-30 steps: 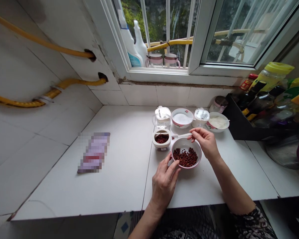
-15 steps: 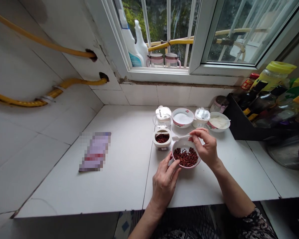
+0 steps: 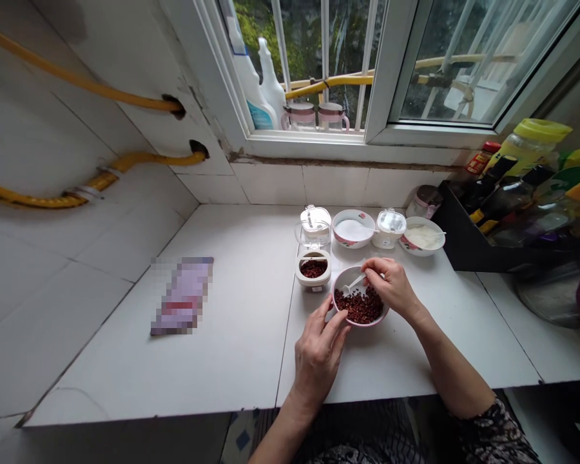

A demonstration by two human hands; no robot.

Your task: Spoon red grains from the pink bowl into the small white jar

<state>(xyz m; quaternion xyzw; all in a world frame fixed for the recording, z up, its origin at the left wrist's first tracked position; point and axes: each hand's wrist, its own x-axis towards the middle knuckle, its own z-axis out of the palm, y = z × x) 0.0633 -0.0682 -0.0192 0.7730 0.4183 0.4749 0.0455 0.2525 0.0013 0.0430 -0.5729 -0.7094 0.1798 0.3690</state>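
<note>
My left hand grips the near left rim of a pink-edged bowl, its fingers and thumb closed on the wall. Dark red peppercorns, as they appear, lie in the bowl. Above the bowl's far right side my right hand pinches a small white spoon, whose scoop end dips down to the peppercorns. Just left of the bowl stands an open white seasoning jar, partly filled with the same dark red grains.
Behind are a clear lidded jar, a bowl of white powder, another seasoning jar and a bowl of pale contents. A black box of bottles stands right. A purple packet lies left.
My right hand has brought the spoon from above the bowl's far rim down into the bowl, onto the peppercorns. My left hand keeps its hold on the bowl.
</note>
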